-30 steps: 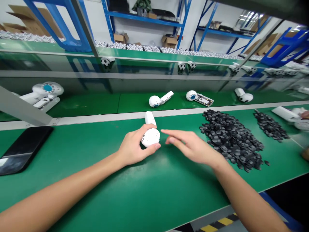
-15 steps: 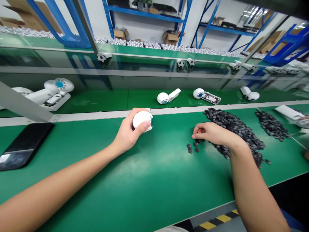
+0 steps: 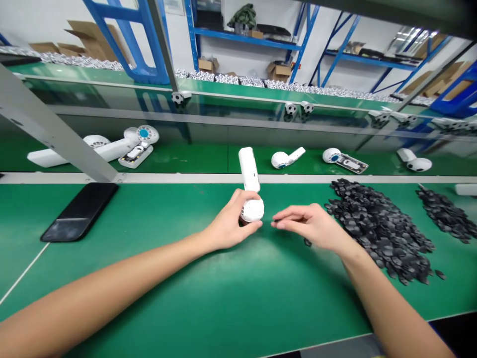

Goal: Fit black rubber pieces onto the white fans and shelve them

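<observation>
Left hand: curled around the round head of the white fan (image 3: 252, 210), thumb on near side, fingers over far side; holding it.
White fan: centre, over the green bench (image 3: 208, 298). Handle (image 3: 249, 169) points far, overlapping the metal rail (image 3: 186, 178) in view; can't tell if it touches.
Right hand (image 3: 318, 228): narrow pinch, thumb and fingers on a small black piece (image 3: 277, 220); just right of the fan head, apart from it.
Loose part (image 3: 307, 242): one dark bit on bench, just below right hand.
Big pile (image 3: 383, 233): black pieces, right of right hand.
Small pile (image 3: 447, 214): similar dark pieces, farther right.
Phone-like slab (image 3: 80, 213): black, flat on bench, left, near side of rail.
Far strip: more white units beyond rail; one with blue-centred head (image 3: 148, 134) at left, one with uncovered handle (image 3: 350, 163) at right.
</observation>
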Motion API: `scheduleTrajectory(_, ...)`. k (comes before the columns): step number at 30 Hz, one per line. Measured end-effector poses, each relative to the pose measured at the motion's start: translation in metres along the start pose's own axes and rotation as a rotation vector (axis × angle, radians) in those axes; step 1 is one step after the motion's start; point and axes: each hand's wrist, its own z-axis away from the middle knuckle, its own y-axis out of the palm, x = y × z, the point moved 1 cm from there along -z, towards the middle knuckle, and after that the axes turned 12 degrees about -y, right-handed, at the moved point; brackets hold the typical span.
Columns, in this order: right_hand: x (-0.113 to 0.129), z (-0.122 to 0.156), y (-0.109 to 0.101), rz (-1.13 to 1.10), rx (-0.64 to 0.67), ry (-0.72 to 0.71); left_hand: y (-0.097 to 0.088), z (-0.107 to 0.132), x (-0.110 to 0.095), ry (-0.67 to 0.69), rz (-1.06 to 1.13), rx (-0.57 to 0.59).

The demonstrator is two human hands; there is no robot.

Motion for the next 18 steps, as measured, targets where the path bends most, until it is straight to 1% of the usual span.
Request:
scheduleTrajectory(2, 0.002, -0.001, 0.014, -0.067, -0.018, 0.001, 0.000, 0.001, -0.001, 0.047, -0.050, 0.023)
scheduleTrajectory(4, 0.001, -0.002, 0.024, -0.115, -0.071, 0.016, 0.001, 0.002, -0.002, 0.067, -0.061, 0.062)
scheduleTrajectory(6, 0.000, -0.003, 0.031, -0.121, -0.106, 0.017, 0.002, 0.002, -0.004, 0.083, -0.060, 0.081)
scheduleTrajectory(10, -0.001, -0.005, 0.038, -0.057, -0.163, -0.021, 0.002, 0.004, -0.007, 0.111, -0.052, 0.093)
scheduleTrajectory(13, 0.001, -0.006, 0.042, 0.025, -0.205, -0.053, 0.003, 0.004, -0.010, 0.079, -0.038, 0.110)
scheduleTrajectory(18, 0.000, -0.007, 0.046, 0.085, -0.209, -0.066, 0.005, 0.002, -0.013, -0.004, -0.026, 0.078)
